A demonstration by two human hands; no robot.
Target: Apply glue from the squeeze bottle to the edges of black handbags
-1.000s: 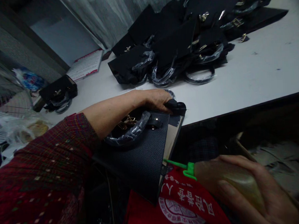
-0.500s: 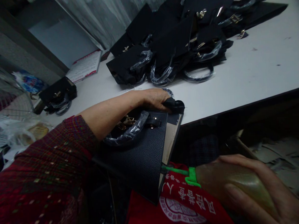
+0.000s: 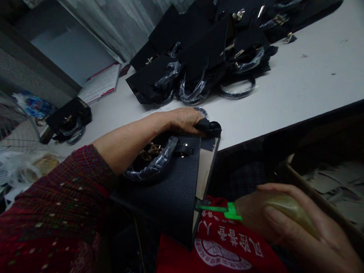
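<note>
My left hand (image 3: 185, 121) is closed on the top edge of a black pebbled handbag (image 3: 169, 193), near its far corner. The bag is tilted, its beige side facing right, and a plastic-wrapped handle (image 3: 156, 168) lies against its front. My right hand (image 3: 307, 231) wraps round a translucent, yellowish-brown glue bottle (image 3: 260, 213) with a green nozzle (image 3: 230, 211). The nozzle's thin tip points left and reaches the bag's open side edge; whether it touches is too dark to tell. My left fingertips are hidden behind the bag's top.
Several black handbags with wrapped handles (image 3: 194, 87) are piled on the white table (image 3: 306, 78). A single black bag (image 3: 69, 117) and a printed sheet (image 3: 101, 81) lie at left. A red apron (image 3: 181, 261) is below, and a box with beige pieces (image 3: 337, 186) stands at lower right.
The right hand and bottle have shifted slightly left and down, with the nozzle tip staying at the bag's side edge. The left hand keeps its hold. The whole view has moved a little.
</note>
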